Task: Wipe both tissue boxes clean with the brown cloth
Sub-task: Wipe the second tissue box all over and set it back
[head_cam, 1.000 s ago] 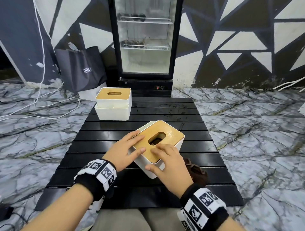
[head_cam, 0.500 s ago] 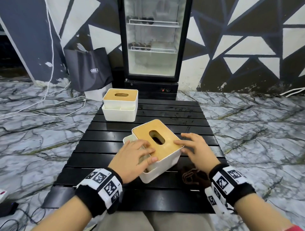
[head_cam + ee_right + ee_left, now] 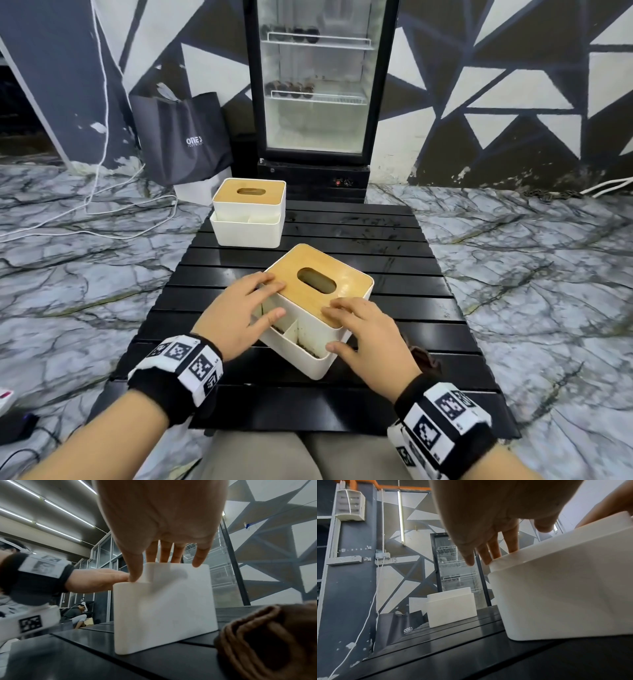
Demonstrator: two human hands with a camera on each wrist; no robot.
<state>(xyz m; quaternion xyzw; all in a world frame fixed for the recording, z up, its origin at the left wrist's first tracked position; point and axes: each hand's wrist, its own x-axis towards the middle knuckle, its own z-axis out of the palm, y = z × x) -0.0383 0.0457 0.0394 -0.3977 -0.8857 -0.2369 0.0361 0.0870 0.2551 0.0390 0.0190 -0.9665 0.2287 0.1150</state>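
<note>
The near white tissue box [image 3: 308,346] with a wooden lid [image 3: 346,287] sits askew mid-table, its open side compartments facing me. My left hand [image 3: 270,298] rests straight fingers on its left rim, thumb on the compartment edge. My right hand [image 3: 330,325] lays its fingers on the lid's near corner, thumb against the front wall. The brown cloth [image 3: 423,358] lies crumpled on the table, half hidden behind my right hand; in the right wrist view the cloth [image 3: 267,639] is beside the box [image 3: 164,608]. The second box [image 3: 248,212] stands at the far left.
The black slatted table [image 3: 376,240] is low and small, with marble floor around it. A glass-door fridge [image 3: 317,85] stands behind it, a dark bag [image 3: 181,137] to its left, and white cables [image 3: 102,205] run over the floor.
The near box has turned so its compartment side faces me. My right hand moved from the box's right side to its near corner. My left hand stayed on the left edge.
</note>
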